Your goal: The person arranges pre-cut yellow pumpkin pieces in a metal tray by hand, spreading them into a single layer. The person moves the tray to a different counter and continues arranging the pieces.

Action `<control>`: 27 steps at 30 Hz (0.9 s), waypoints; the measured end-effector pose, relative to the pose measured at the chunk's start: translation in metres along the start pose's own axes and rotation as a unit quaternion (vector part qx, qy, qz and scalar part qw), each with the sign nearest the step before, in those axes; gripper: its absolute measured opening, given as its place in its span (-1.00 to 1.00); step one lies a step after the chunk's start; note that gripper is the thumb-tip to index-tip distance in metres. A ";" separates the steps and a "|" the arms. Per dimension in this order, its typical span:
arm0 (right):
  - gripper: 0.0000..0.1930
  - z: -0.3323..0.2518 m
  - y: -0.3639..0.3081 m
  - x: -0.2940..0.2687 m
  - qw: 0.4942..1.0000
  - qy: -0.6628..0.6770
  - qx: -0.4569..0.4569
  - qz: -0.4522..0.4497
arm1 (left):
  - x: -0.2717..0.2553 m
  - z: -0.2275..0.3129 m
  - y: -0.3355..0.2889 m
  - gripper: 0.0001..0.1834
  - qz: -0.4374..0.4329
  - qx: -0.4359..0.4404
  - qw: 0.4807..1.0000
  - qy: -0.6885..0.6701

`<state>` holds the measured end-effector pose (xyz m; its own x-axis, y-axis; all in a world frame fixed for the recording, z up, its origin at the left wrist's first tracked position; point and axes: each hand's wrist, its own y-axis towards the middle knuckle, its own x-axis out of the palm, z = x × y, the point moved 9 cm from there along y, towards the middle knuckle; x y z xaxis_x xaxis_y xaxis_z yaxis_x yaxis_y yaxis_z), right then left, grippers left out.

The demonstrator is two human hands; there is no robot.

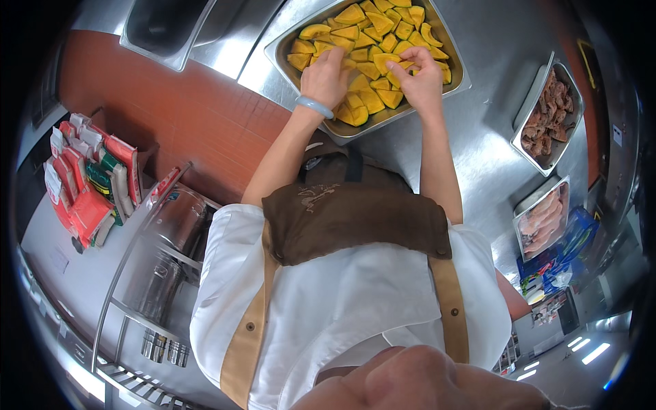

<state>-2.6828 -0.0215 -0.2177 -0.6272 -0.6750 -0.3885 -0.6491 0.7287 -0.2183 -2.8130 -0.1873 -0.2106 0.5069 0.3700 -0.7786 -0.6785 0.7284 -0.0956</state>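
Note:
A deep steel tray (pixel 334 128) on the worktop holds many wedge-cut pumpkin slices (pixel 369 101), yellow-orange with dark green rind. Over the left part of the tray is my left hand (pixel 326 78), a pale bangle on its wrist. Its fingers are curled down among the slices, and their tips are hidden, so what they grip cannot be made out. On the right side my right hand (pixel 419 80) is closed, thumb and fingers pinching a pumpkin slice (pixel 387 63) just above the others.
Right of the tray, the steel worktop (pixel 478 123) carries a pan of dark brown meat (pixel 549 113) and a tray of pale raw meat (pixel 542 219). An empty dark container (pixel 164 31) is at upper left. Red and green packets (pixel 92 181) and steel pots (pixel 179 219) stand on the left.

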 end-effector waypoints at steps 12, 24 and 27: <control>-0.71 0.017 0.001 0.008 1.000 0.000 0.017 -0.025 | 0.003 0.000 0.006 -0.86 0.076 0.024 0.995 0.067; -0.79 0.039 -0.007 0.011 0.980 0.148 0.131 -0.019 | 0.010 -0.009 0.002 -0.62 -0.010 0.024 0.997 0.069; -0.79 0.036 -0.009 0.016 0.981 0.143 0.124 -0.033 | 0.008 -0.011 -0.001 -0.63 0.003 0.022 0.996 0.091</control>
<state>-2.6714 -0.0352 -0.2543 -0.7056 -0.7006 -0.1061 -0.5903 0.6640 -0.4589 -2.8141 -0.1909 -0.2232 0.3947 0.2663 -0.8794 -0.6551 0.7526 -0.0661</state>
